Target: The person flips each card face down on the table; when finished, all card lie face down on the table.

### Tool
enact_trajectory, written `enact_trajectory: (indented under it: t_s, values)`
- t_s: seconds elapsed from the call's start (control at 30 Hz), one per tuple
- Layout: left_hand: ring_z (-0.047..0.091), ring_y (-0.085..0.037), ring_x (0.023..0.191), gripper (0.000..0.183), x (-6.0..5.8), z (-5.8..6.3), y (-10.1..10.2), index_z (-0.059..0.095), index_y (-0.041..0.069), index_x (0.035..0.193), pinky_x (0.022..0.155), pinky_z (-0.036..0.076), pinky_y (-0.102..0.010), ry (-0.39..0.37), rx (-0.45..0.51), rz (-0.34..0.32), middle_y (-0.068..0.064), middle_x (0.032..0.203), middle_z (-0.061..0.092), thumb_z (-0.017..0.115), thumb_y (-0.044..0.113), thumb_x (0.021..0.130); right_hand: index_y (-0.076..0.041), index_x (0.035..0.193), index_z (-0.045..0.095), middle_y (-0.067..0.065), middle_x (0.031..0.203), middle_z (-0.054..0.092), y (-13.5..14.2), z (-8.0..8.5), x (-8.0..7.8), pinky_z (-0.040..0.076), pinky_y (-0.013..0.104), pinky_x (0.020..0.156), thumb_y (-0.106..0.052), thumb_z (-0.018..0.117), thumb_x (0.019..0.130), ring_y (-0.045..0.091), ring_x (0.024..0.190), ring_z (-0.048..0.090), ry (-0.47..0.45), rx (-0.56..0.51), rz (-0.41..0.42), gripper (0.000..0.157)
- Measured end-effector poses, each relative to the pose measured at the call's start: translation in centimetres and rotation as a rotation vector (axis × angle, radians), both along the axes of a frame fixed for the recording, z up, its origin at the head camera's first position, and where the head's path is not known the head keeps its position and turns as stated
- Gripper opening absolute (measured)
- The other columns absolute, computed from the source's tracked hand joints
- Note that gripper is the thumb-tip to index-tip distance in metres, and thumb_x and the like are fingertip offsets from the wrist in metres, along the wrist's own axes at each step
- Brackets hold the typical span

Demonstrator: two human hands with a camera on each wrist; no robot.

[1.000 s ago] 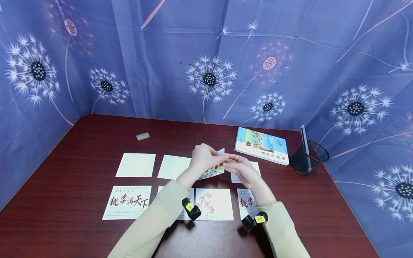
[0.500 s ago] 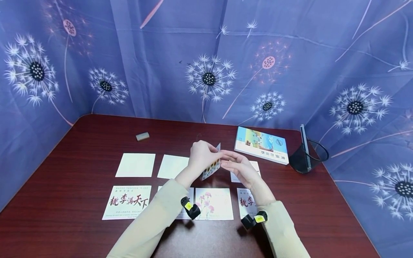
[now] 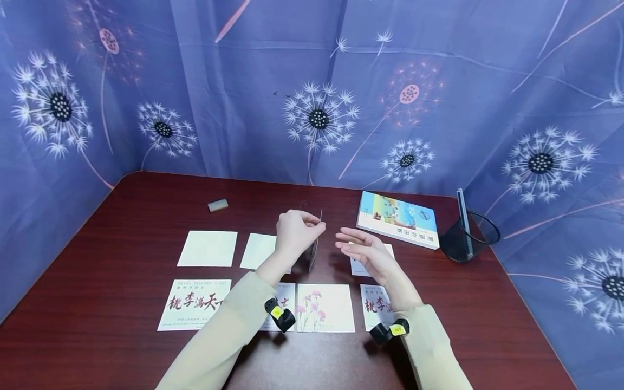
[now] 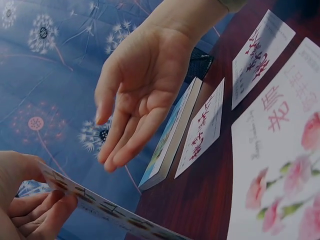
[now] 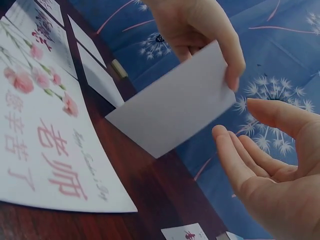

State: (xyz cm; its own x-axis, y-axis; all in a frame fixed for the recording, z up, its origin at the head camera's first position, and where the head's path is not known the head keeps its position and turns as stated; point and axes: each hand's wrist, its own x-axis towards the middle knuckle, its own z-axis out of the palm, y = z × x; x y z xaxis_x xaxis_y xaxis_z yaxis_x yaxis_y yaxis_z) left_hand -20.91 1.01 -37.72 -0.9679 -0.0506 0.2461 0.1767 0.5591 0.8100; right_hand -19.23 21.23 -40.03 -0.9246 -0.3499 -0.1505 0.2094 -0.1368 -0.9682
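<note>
My left hand pinches a greeting card between thumb and fingers, above the table. Seen from the head the card stands nearly edge-on. Its plain white back faces the right wrist view, while a strip of printed sunflowers shows in the left wrist view. Just to the right of it, my right hand hovers with loosely bent fingers, apart from the card and holding nothing. Below the hands lies a card with pink carnations. Partly under my left forearm is a card with red lettering.
Two blank white cards lie in the back row. Red-lettered cards lie in front, and another card is behind the right hand. Beyond are a book, a black mesh pen holder and an eraser-like block.
My left hand has moved left with the card, turning it from its sunflower face to edge-on. The right hand's fingers have come away from the card.
</note>
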Motion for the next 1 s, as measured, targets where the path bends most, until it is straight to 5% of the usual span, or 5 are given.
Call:
enact_trajectory:
  t_s: [0.23,0.57,1.0]
  values:
    - [0.071,-0.016,0.072,0.014,-0.4,-0.4,-1.5,0.080,0.012,0.085,0.077,0.054,-0.037,-0.012,0.005,0.057,-0.001,0.076,0.076,0.069,0.018,0.080,0.013,0.148,0.025,-0.004,0.117,0.064,1.0,0.1,-0.3,0.052,0.019,0.093,0.003,0.051,0.094,0.005,0.103,0.067,0.014,0.024,-0.011,0.060]
    - [0.072,-0.022,0.073,0.013,-0.1,-2.5,-2.8,0.080,0.006,0.085,0.067,0.056,-0.034,-0.083,0.025,0.099,-0.006,0.076,0.076,0.071,0.015,0.080,0.016,0.148,0.017,-0.006,0.116,0.065,4.2,-0.1,-0.2,0.052,0.022,0.095,0.004,0.050,0.096,0.006,0.105,0.067,-0.002,0.006,-0.018,0.063]
    - [0.069,-0.019,0.070,0.011,-0.2,-4.7,-2.4,0.080,0.011,0.081,0.058,0.054,-0.029,-0.252,-0.027,0.104,-0.001,0.070,0.074,0.074,0.020,0.079,0.015,0.149,0.016,-0.006,0.116,0.066,9.2,-0.9,-0.2,0.052,0.022,0.095,0.000,0.053,0.097,0.004,0.104,0.067,-0.059,0.057,-0.064,0.066]
